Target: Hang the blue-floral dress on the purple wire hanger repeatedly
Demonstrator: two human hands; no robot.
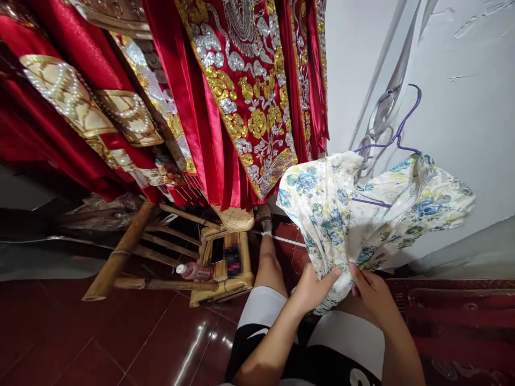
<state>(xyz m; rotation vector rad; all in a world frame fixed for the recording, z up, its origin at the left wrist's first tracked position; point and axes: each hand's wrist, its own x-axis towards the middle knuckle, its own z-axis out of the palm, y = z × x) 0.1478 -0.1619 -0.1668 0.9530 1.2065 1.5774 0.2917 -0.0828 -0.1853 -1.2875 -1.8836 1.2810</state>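
Note:
A white dress with blue and yellow flowers (pixel 330 214) hangs in front of me on a purple wire hanger (pixel 402 128). Its neckline gapes, and the hanger's lower bar shows inside. My left hand (pixel 316 289) pinches the front of the dress low down, thumb on top. Close beside it, my right hand (pixel 370 287) pinches the other side of the front between thumb and fingers. The fabric gathers into folds between both hands; its lower part drops toward my lap. Whether a fastener lies under my fingertips, I cannot tell.
Red garments with gold and silver embroidery (pixel 257 107) hang at the upper left. Below them stand a bamboo chair (pixel 241 268) and a bamboo rack (pixel 124 252). A pink bottle (pixel 195 271) and a dark phone-like item (pixel 218 249) rest there. A white wall (pixel 462 118) rises at the right.

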